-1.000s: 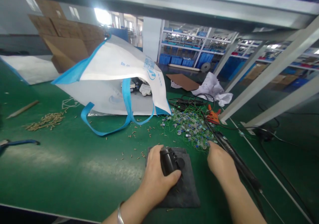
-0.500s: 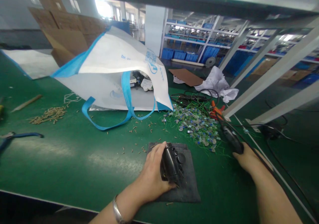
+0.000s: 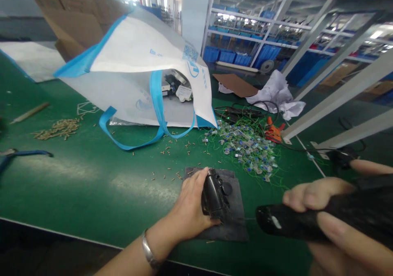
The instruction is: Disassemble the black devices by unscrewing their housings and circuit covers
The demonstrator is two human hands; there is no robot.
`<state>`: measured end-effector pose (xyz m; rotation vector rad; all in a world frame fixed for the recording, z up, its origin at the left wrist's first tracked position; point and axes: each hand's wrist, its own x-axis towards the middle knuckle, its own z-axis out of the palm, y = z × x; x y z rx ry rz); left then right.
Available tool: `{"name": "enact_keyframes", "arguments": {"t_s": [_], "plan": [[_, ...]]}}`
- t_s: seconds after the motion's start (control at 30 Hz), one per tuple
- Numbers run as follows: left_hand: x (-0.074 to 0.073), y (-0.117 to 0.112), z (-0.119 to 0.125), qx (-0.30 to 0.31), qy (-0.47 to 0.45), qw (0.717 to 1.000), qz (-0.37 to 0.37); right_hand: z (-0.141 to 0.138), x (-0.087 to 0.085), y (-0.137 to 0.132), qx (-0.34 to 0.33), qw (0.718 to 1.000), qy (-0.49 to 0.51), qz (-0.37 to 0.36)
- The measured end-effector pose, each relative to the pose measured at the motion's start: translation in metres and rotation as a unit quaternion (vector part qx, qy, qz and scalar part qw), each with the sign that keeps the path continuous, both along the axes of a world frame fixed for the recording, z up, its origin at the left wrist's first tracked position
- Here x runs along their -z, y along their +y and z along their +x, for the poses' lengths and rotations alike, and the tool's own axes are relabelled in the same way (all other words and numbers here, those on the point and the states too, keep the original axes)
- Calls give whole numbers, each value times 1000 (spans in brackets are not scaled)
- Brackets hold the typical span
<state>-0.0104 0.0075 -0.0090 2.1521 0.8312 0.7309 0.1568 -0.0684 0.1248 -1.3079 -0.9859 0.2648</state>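
Note:
My left hand (image 3: 190,204) is wrapped around a glossy black plastic housing (image 3: 214,195) with a round knob-like part on its side. The housing rests on a dark grey pad (image 3: 238,227) on the green bench. At the right, close to the camera, my right hand (image 3: 325,202) grips a black electric screwdriver (image 3: 294,220). Its thin bit points left towards the housing, with a gap between them. Small brass-coloured screws (image 3: 179,175) lie scattered just beyond the pad.
A white and blue bag (image 3: 123,91) with parts inside lies behind the pad. Green-wired components (image 3: 248,145) are heaped beside an orange object (image 3: 274,130). At left are a screw pile (image 3: 58,129) and blue-handled pliers (image 3: 27,153). White posts (image 3: 340,96) rise at right.
My right hand has brought the screwdriver from beside the orange object towards the camera and turned its bit to the left. My left hand still holds the housing on the pad.

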Motion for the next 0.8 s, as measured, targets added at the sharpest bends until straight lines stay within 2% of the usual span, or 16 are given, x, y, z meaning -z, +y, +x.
{"name": "enact_keyframes", "arguments": {"t_s": [0.07,0.17,0.4,0.67,0.8], "plan": [[0,0,1,3,-2,1000,11,-26,3,3,-3,999,35,-12],[1,0,2,3,-1,1000,17,-39,7,3,-2,999,41,-8],[2,1,1,4,-2,1000,15,-40,7,2,9,998,57,21],[4,2,1,1,19,998,55,-41,20,2,-30,999,34,-3],[4,3,2,-11,20,997,67,-41,18,5,-32,999,16,-12]]}}
